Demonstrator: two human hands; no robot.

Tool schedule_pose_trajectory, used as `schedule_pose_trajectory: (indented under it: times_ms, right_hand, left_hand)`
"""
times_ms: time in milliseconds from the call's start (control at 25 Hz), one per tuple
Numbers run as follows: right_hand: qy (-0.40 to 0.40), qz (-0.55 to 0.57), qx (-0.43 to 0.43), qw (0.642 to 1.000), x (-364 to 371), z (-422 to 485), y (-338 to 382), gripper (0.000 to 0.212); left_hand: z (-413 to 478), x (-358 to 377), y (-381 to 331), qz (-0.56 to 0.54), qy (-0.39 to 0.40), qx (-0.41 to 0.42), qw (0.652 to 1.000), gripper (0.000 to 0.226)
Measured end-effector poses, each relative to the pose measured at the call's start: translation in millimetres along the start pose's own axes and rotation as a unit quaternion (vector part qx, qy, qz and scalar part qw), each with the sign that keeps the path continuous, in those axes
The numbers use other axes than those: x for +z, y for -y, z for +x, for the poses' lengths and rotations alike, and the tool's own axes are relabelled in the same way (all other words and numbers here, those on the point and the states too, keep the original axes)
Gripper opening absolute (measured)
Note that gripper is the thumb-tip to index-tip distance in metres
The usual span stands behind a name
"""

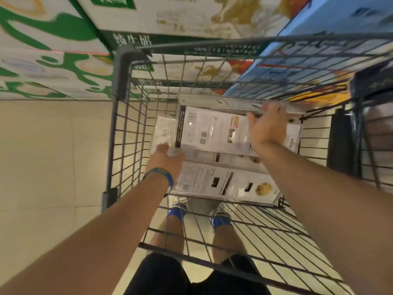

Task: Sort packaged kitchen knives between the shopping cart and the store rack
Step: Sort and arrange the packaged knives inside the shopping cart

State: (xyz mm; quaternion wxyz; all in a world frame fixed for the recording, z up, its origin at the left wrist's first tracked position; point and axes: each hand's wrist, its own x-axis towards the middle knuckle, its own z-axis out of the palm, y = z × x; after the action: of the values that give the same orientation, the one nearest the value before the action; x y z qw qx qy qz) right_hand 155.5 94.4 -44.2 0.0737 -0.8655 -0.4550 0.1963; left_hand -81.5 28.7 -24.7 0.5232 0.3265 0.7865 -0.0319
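Note:
I look down into a dark wire shopping cart [119, 116]. Several packaged knives in clear plastic with white printed cards lie on its floor. My left hand [168, 160], with a blue wristband, grips the left edge of the top knife package [212, 130]. My right hand [268, 126] reaches over that package's far right end, its fingers curled on a clear package edge [223, 104] that stands along the cart's far side. Another knife package [225, 184] lies nearer to me, under my left wrist. The store rack is not in view.
Stacked cartons with green and white print [49, 60] and blue cartons [340, 20] stand beyond the cart. A dark object [372, 81] hangs at the cart's right side. Beige floor tiles [42, 156] spread to the left. My legs and shoes show through the cart's wire floor.

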Motion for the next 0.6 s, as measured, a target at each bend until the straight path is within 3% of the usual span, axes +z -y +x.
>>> schedule_pose_trajectory:
  times_ms: [80,200,280,400,600]
  right_hand:
    - [-0.008,0.096,0.004,0.995,15.2,-23.2,-6.7,0.061]
    - [0.006,0.125,-0.038,0.991,32.3,-68.8,-10.7,0.072]
    - [0.073,0.083,-0.051,0.993,41.0,-91.0,-16.4,0.076]
    - [0.177,-0.061,-0.09,0.978,44.9,-110.5,-21.1,0.083]
    - [0.14,-0.13,-0.045,0.98,18.3,-115.9,-12.0,0.087]
  left_hand:
    - [17.2,10.2,-3.6,0.036,-0.063,0.024,0.997,0.049]
    - [36.4,21.7,-13.0,0.041,-0.124,0.064,0.989,0.054]
    - [49.8,22.4,-19.4,0.004,-0.113,0.053,0.992,0.056]
    - [55.5,15.4,-25.4,-0.022,-0.099,0.06,0.993,0.036]
    - [14.0,3.2,-18.4,0.037,-0.039,0.122,0.991,0.042]
